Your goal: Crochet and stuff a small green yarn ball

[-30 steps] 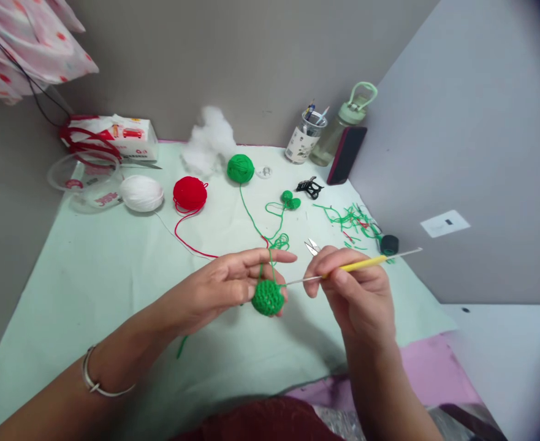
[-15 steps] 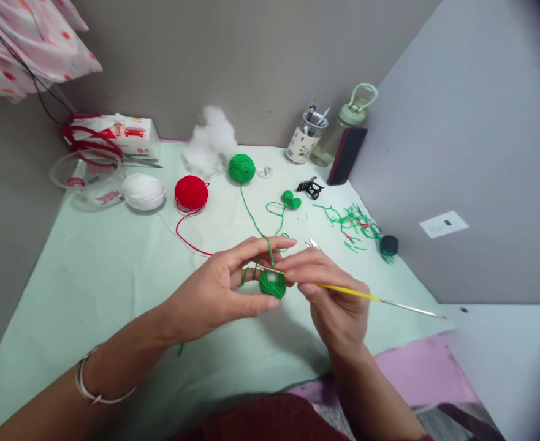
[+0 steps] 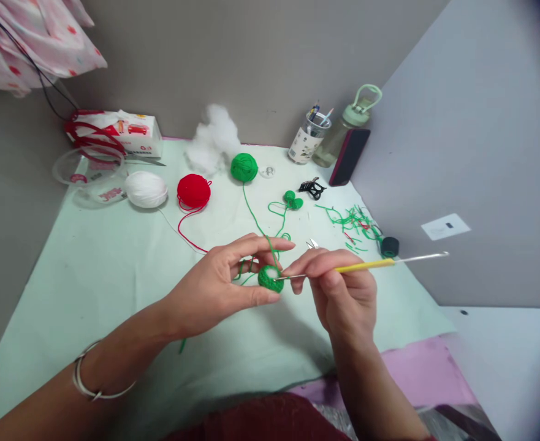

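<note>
My left hand (image 3: 226,278) pinches a small round green crochet piece (image 3: 270,284) between thumb and fingers; white stuffing shows in its opening. Green yarn passes over the left index finger and runs back to a green yarn ball (image 3: 244,167). In my right hand (image 3: 343,285) is a crochet hook with a yellow handle (image 3: 366,266), gripped like a pen. Its thin metal tip meets the edge of the piece's opening; whether it is inside a stitch I cannot tell. Two small green balls (image 3: 292,200) lie beyond the hands, with a strand of yarn beside them.
Red yarn ball (image 3: 193,191), white yarn ball (image 3: 146,189) and stuffing (image 3: 213,141) lie at the back left. Further right are a black hair claw (image 3: 312,188), yarn scraps (image 3: 355,223), a pen cup (image 3: 309,138), a bottle (image 3: 338,135) and a phone (image 3: 350,157). Scissor tips (image 3: 312,244) show behind my right hand.
The hook has drawn back to the right and its rear end has swung up, so its tip now points at the opening's edge. My left hand keeps its grip on the crochet piece.
</note>
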Available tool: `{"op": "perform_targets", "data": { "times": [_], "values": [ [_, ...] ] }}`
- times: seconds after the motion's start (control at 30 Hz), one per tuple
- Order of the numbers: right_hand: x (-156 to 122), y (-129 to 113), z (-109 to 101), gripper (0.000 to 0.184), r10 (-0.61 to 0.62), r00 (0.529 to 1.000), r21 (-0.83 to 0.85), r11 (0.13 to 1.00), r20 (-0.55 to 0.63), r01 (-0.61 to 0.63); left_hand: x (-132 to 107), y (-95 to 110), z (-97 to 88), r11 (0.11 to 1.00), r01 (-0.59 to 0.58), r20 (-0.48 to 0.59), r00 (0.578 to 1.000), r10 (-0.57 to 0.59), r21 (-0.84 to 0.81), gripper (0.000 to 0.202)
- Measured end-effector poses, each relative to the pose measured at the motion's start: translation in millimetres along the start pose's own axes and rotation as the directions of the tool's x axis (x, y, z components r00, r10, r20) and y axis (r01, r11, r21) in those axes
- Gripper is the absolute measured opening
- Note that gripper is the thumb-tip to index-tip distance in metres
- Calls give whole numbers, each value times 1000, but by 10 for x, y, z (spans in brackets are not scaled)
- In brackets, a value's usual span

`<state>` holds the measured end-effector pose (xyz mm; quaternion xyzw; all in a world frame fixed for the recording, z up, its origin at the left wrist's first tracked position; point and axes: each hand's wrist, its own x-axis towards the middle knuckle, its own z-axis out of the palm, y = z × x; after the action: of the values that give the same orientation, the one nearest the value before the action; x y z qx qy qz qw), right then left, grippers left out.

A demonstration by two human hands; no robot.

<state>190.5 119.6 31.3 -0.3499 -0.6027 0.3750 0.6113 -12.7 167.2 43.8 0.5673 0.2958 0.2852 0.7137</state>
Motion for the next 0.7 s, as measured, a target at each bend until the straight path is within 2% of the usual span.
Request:
{"op": "perform_targets", "data": {
  "times": [0.13, 0.27, 0.37, 0.53, 0.63, 0.7],
  "values": [
    [3, -31, -46, 17, -58, 996, -81, 995, 72, 64, -2, -10, -8, 999, -9, -6, 1000, 9, 49, 47],
    [19, -91, -81, 17, -99, 983, -191, 973, 151, 128, -2, 12, 0, 993, -12, -54, 998, 19, 120, 52],
    [49, -145, -121, 18, -117, 960, -272, 944, 253, 187, 8, 27, -2, 983, 3, -81, 997, 12, 183, 54],
    [89, -194, -166, 20, -106, 908, -356, 896, 405, 263, 28, 16, -22, 972, -1, -55, 998, 14, 233, 54],
    [59, -189, -125, 18, -187, 893, -434, 821, 409, 371, 26, 13, -5, 979, 44, -81, 996, -28, 199, 54],
    [21, -173, -79, 16, -280, 873, -525, 711, 398, 468, 30, 5, 25, 987, 74, -118, 991, -57, 141, 53]
  ]
}}
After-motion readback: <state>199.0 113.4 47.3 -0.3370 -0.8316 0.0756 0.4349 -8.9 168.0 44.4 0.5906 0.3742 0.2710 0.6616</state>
